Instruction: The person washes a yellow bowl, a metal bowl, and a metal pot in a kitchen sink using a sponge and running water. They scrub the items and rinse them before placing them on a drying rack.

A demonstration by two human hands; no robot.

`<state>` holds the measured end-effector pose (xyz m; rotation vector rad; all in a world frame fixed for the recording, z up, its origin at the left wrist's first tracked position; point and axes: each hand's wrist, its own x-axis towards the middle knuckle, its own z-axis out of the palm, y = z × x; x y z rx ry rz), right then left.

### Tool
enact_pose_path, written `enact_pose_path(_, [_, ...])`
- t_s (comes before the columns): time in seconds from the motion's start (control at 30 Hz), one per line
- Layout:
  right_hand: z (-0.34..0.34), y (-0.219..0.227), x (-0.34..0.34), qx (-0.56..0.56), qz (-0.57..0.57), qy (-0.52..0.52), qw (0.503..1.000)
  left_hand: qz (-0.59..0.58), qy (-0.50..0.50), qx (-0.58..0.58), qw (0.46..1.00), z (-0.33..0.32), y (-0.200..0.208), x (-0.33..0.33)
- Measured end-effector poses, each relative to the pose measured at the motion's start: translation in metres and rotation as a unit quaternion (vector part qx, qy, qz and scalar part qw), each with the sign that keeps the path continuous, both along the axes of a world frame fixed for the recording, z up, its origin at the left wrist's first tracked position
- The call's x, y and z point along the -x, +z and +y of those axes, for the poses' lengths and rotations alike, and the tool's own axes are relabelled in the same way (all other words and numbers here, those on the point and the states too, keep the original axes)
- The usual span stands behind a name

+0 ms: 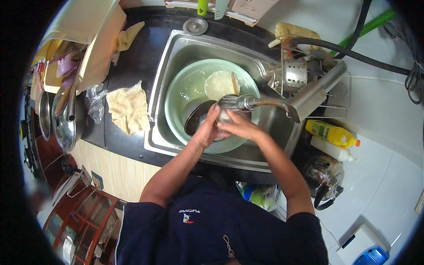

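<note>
Both hands meet over a pale green basin (169, 106) set in the steel sink. Cupped between them, right under the faucet head (240, 102), is a pale rounded thing (224, 116); fingers and faucet hide much of it, so its kind is unclear. My left hand (206, 131) closes around its left side. From the right, my right hand (243, 126) curls against it. A dark-rimmed metal pot (194, 120) lies tilted in the basin beside my left hand. Farther back in the cloudy water are a round whitish dish (216, 84) and a thin wooden stick or handle (234, 84).
A beige cloth (128, 107) lies on the dark counter left of the sink (155, 99). Beyond it stand a cream utensil bin (106, 48) and metal lids (66, 121). At right are a wire rack (349, 95), a yellow bottle (329, 131) and a kettle (324, 174).
</note>
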<state>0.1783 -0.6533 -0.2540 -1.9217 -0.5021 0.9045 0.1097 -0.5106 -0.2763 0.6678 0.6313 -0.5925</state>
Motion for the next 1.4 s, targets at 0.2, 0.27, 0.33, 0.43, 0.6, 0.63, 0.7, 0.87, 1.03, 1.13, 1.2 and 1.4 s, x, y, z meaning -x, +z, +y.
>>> enact_pose_path(0.2, [0.001,0.025,-0.008,0.113,-0.019,-0.019,0.993,0.008,-0.039,-0.053,0.998,0.011,0.013,-0.007])
enact_pose_path(0.27, [-0.019,0.008,-0.01,-0.077,0.154,-0.175,0.969,0.0,-0.095,-0.167,0.981,0.019,0.009,-0.006])
enact_pose_path(0.33, [-0.027,0.005,-0.005,-0.193,0.278,-0.299,0.892,-0.02,-0.021,-0.13,0.991,0.015,0.0,-0.007])
enact_pose_path(0.43, [-0.033,-0.02,0.001,-0.343,0.406,-0.364,0.765,-0.026,0.106,0.021,0.994,0.012,0.023,-0.016])
enact_pose_path(0.6, [-0.03,-0.027,-0.003,-0.299,0.451,-0.449,0.711,-0.094,0.129,0.094,0.983,0.027,0.045,-0.014])
enact_pose_path(0.63, [-0.033,-0.038,-0.003,-0.235,0.386,-0.486,0.748,-0.127,0.102,0.087,0.983,0.03,0.054,-0.017])
enact_pose_path(0.7, [-0.039,-0.069,-0.002,-0.099,0.245,-0.542,0.798,-0.13,0.1,0.087,0.983,0.031,0.058,-0.018])
enact_pose_path(0.87, [-0.018,0.021,-0.003,0.029,-0.057,-0.444,0.894,-0.131,0.07,-0.044,0.988,0.026,0.044,-0.014])
enact_pose_path(1.03, [0.017,0.069,0.025,0.055,-0.363,-0.137,0.92,-0.173,0.05,-0.086,0.98,0.014,0.044,-0.022])
enact_pose_path(1.13, [0.001,0.045,0.012,0.035,-0.44,-0.09,0.893,-0.22,-0.033,-0.096,0.97,0.014,0.042,-0.016])
enact_pose_path(1.2, [-0.001,0.04,-0.001,0.062,-0.438,-0.113,0.89,-0.224,-0.072,-0.11,0.966,0.01,0.049,-0.011])
enact_pose_path(1.4, [-0.004,-0.004,-0.027,-0.072,0.025,-0.274,0.959,-0.224,-0.112,-0.116,0.961,0.01,0.043,-0.011])
